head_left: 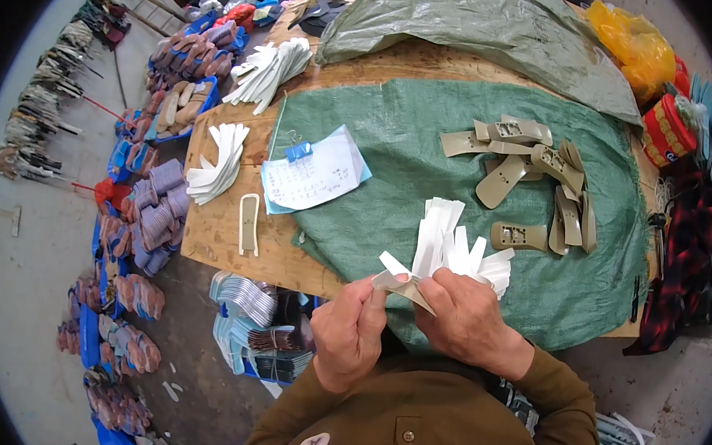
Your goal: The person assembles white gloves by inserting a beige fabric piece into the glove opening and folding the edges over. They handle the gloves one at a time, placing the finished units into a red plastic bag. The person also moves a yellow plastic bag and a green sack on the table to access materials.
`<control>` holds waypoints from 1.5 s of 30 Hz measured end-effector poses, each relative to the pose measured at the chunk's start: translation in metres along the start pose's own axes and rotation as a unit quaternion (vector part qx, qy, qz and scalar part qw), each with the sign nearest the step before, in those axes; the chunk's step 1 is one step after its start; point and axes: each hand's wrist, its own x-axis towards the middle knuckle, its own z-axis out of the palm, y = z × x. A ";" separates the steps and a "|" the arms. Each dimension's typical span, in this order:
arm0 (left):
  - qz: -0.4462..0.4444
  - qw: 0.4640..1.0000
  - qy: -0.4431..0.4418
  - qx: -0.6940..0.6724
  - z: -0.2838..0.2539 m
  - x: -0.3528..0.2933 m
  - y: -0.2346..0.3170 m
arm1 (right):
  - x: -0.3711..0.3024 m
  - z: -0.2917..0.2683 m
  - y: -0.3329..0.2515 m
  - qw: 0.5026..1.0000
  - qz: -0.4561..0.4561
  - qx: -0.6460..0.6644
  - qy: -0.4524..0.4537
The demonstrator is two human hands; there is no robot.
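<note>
Close to my body, my left hand point(351, 333) and my right hand point(467, 319) pinch a curved beige piece point(405, 287) between them. A white strip point(394, 265) bends up along its edge, its end near my left fingertips. Beyond my hands a fan of white strips point(439, 233) lies on the green cloth point(382, 107), partly hidden by my right fingers. Several beige curved plates with small holes point(506, 180) are heaped to the right. On the bare wood at left lies one beige plate edged with a white strip point(249, 224).
Papers point(318, 173) under a blue clip lie left of centre on the wooden table point(204, 240). White strip bundles point(220, 166) rest at its left edge. A folded tarp point(471, 39) covers the back. Blue crates of bundled pieces point(161, 203) line the left floor; a red tub point(668, 130) stands right.
</note>
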 end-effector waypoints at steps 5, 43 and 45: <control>0.000 0.999 0.037 -0.035 0.008 -0.002 -0.006 | 0.007 0.001 -0.008 1.000 0.023 0.006 -0.012; -0.132 0.925 -0.233 -0.269 0.005 -0.014 -0.058 | -0.015 0.003 -0.013 0.870 0.272 0.387 -0.140; -0.133 0.923 -0.243 -0.266 -0.004 0.000 -0.056 | -0.011 -0.001 -0.010 0.880 0.258 0.366 -0.157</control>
